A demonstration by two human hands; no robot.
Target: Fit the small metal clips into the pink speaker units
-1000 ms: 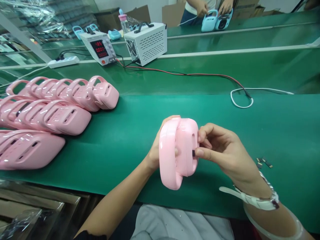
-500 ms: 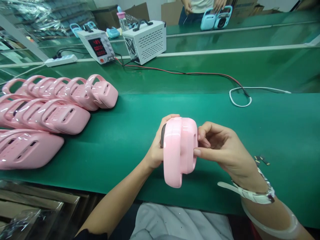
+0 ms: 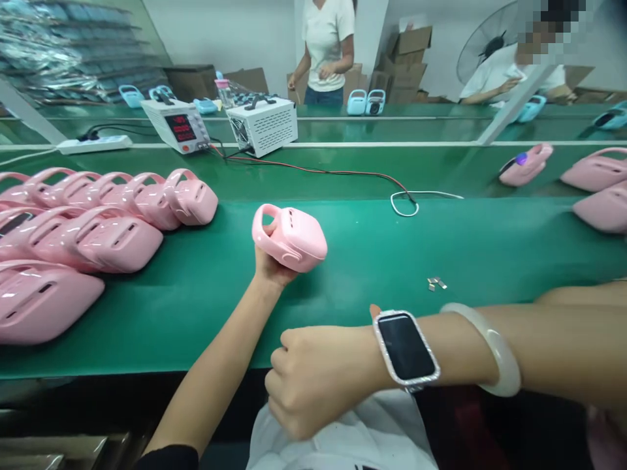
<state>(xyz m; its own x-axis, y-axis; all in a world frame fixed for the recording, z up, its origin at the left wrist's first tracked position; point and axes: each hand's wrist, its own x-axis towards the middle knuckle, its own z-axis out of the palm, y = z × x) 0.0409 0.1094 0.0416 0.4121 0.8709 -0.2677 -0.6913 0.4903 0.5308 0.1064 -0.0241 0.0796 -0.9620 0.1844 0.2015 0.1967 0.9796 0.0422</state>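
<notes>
Your left hand (image 3: 273, 264) grasps one pink handled speaker (image 3: 301, 238) from below, with finger showing through the loop handle. The unit sits tilted over the middle of the green work surface (image 3: 353, 261), a row of small dark marks on its upper face. Your right hand (image 3: 313, 378) is clenched into a loose fist at the near edge, back upward, apart from the speaker (whether it encloses anything cannot be told). A smartwatch (image 3: 406, 346) and a pale bangle (image 3: 497, 352) are noted on that arm. To the right of the held unit lie several small flat cards (image 3: 441, 284), grouped together. To your left, pink speakers (image 3: 117, 241) stand in rows, handles leftward. Beyond these are a power supply (image 3: 171, 127) with a red display and a vented white unit (image 3: 267, 127); a red-and-black lead (image 3: 333, 172) runs rightward to a looped white cable (image 3: 406, 214). At the far bench a co-worker (image 3: 328, 46) stands near two blue speakers (image 3: 357, 103)
</notes>
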